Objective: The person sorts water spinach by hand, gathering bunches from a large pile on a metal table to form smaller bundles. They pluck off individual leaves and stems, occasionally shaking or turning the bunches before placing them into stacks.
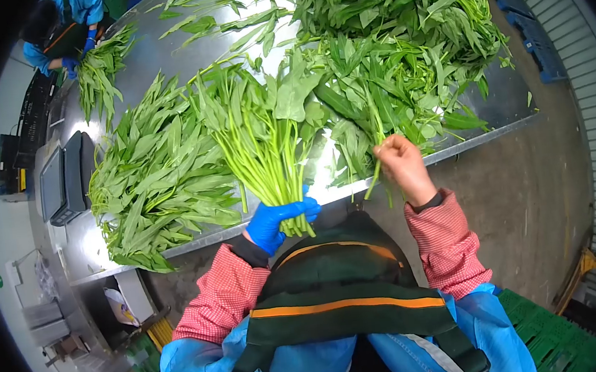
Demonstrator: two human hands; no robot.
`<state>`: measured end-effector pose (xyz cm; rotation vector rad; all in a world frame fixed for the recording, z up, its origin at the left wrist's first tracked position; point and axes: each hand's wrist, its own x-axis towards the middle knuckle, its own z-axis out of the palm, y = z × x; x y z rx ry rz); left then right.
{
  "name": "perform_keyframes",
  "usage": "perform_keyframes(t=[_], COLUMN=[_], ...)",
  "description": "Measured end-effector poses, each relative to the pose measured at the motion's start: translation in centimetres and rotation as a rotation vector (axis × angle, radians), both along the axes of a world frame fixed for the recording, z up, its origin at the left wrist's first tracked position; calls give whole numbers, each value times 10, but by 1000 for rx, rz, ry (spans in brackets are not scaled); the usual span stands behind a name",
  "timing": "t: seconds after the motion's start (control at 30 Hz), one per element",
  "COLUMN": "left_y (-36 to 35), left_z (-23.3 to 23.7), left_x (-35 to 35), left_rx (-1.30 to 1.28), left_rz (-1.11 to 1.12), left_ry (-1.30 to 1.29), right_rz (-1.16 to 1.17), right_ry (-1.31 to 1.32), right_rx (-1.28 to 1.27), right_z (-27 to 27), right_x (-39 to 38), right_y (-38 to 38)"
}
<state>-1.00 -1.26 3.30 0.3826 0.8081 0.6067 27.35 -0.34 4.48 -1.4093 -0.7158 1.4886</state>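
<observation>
My left hand (271, 226), in a blue glove, is wrapped round the cut ends of a bunch of water spinach (255, 150), whose leaves point away from me over the metal table. My bare right hand (402, 165) is at the table's front edge, thumb and fingers pinched together on a single water spinach stalk (375, 125). The lower end of that stalk hangs past the edge. Loose leafy stalks (413, 81) lie just beyond my right hand. To the left of the bunch, a wide pile of water spinach (160, 170) is spread on the table.
A tall heap of greens (395, 1) covers the far right of the metal table (505, 98). A scale (64, 180) stands at the left end. At the far left, a co-worker (71, 25) in blue holds greens. Green crates (549, 337) are at the lower right.
</observation>
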Motion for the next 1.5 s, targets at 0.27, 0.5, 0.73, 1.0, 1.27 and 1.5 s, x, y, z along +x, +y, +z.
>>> perform_keyframes(t=[0.27,0.5,0.73,1.0,1.27,1.5], left_y=[-21,-22,-12,1,-1,-7], left_z=[-29,-38,-17,-22,-14,-17], left_x=[33,17,10,4,9,12], left_rx=[-30,-135,-95,-35,-71,-26], left_rz=[44,-2,91,106,94,72], left_ry=[-38,-26,-242,-60,16,42], right_rz=[283,193,146,280,63,42], right_ry=[-433,-1059,-1259,-1522,274,-96], right_rx=[231,258,183,276,-114,-24], right_z=[-42,9,-2,-23,24,-10], right_x=[-89,-29,-4,7,22,-29], right_y=[-24,-34,-44,-65,-48,-45])
